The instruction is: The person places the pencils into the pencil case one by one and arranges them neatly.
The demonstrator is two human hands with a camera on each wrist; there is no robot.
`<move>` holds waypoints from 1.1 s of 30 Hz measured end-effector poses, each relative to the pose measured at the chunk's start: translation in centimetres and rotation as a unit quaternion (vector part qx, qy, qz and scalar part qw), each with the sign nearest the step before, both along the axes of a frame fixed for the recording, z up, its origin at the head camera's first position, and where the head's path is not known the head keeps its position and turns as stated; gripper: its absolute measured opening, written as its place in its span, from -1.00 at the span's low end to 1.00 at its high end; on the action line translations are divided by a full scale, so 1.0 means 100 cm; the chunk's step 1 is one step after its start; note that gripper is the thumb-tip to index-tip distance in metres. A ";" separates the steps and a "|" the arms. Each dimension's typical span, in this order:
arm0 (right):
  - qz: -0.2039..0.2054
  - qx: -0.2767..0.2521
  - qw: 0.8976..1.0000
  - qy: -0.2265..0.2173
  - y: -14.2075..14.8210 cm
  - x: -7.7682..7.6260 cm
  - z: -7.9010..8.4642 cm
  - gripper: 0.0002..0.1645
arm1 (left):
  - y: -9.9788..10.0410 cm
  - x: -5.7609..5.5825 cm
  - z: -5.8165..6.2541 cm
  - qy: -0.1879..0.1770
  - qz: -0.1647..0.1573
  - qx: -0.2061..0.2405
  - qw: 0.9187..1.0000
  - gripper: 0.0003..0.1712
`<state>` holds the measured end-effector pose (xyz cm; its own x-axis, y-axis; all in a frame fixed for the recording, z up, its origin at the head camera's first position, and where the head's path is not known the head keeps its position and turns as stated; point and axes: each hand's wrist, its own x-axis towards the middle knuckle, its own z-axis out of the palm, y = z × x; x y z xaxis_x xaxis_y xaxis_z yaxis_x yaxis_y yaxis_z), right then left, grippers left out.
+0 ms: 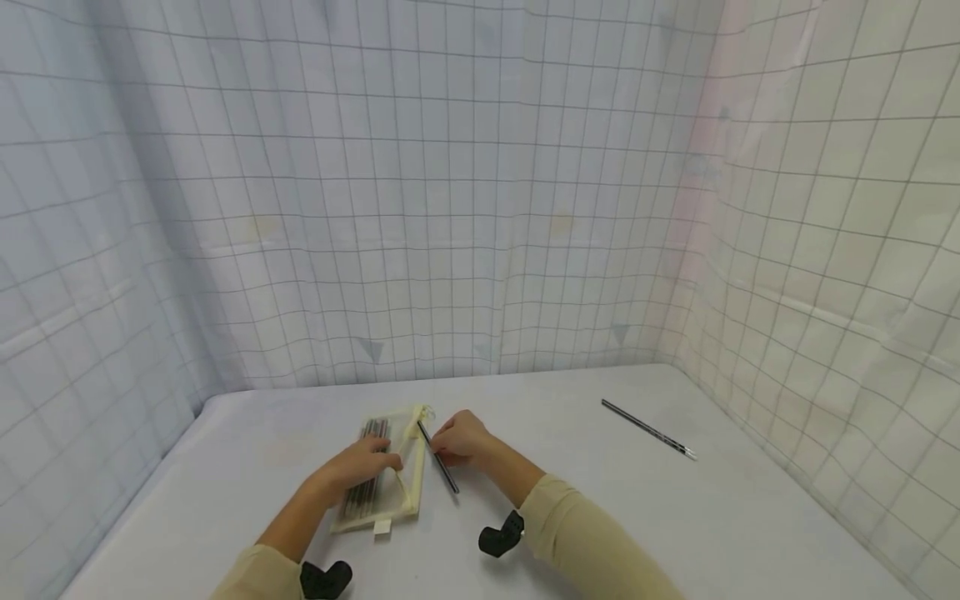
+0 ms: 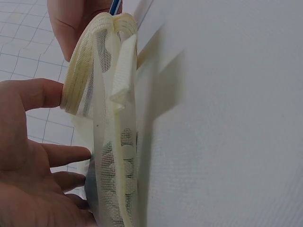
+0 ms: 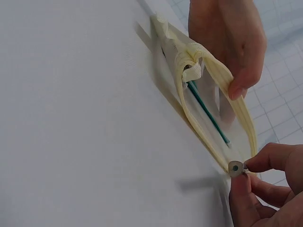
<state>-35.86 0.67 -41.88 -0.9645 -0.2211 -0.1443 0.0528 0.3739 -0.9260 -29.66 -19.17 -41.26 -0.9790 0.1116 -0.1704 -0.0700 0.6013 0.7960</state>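
Note:
A pale yellow mesh zip pouch (image 1: 391,498) lies on the table, several dark pencils (image 1: 363,497) showing through its left side. My left hand (image 1: 363,462) reaches over it; thumb and fingers grip the zipped edge (image 2: 78,90) and lift it, so the mouth gapes in the right wrist view. Between thumb and fingertips my right hand (image 1: 462,437) pinches a dark colored pencil (image 1: 444,468), slanted at the pouch's right edge. Its near end (image 3: 235,168) shows a teal core. A teal pencil (image 3: 206,111) is visible within the gaping mouth.
Two dark pencils (image 1: 648,429) lie together on the right of the white table (image 1: 540,417). White gridded curtains (image 1: 465,208) enclose the back and sides. Black wrist devices (image 1: 501,535) sit at both of my cuffs. A small white tag (image 1: 382,527) hangs off the pouch's near edge.

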 end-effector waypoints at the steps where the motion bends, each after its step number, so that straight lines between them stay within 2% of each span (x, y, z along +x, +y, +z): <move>1: -0.002 0.005 1.000 0.004 -0.003 0.000 0.000 -0.93 | 0.001 0.000 0.001 0.000 0.002 -0.001 1.000 -0.05; 5: 0.007 0.029 0.999 0.013 -0.014 0.000 -0.002 -0.95 | 0.003 -0.001 0.002 0.000 0.004 -0.004 1.000 -0.06; 9: 0.014 0.061 0.998 0.029 -0.024 0.000 -0.001 -0.88 | 0.003 -0.001 0.002 0.000 0.004 0.002 1.000 -0.09; 11: 0.013 0.058 0.998 0.034 -0.027 0.000 -0.001 -0.88 | 0.004 -0.001 0.003 0.001 0.002 0.009 1.000 -0.09; 13: 0.018 0.034 0.999 0.032 -0.030 0.000 -0.002 -0.93 | 0.004 0.000 0.004 -0.001 0.001 0.017 1.000 -0.09; 15: 0.032 -0.010 0.999 0.010 -0.032 0.001 -0.004 -0.99 | 0.004 -0.001 0.003 -0.004 0.001 0.021 1.000 -0.08; 17: 0.053 -0.066 0.996 -0.023 -0.033 0.001 -0.007 -0.89 | 0.003 -0.001 0.003 -0.006 0.000 0.023 1.000 -0.08; 19: 0.081 -0.115 0.988 -0.061 -0.032 0.000 -0.008 -0.75 | 0.003 -0.001 0.002 -0.004 0.000 0.021 1.000 -0.08; 22: 0.113 -0.159 0.976 -0.101 -0.029 -0.001 -0.010 -0.52 | 0.002 -0.002 0.002 0.000 0.001 0.017 1.000 -0.09; 24: 0.121 -0.175 0.970 -0.118 -0.026 -0.002 -0.010 -0.41 | 0.002 -0.001 0.002 -0.002 0.002 0.015 1.000 -0.09; 27: 0.120 -0.177 0.970 -0.119 -0.020 -0.004 -0.011 -0.40 | 0.002 0.000 0.003 -0.006 0.003 0.012 1.000 -0.07; 33: 0.138 -0.150 0.973 -0.107 -0.008 -0.006 -0.008 -0.65 | 0.001 0.001 0.004 -0.005 0.003 0.006 1.000 -0.08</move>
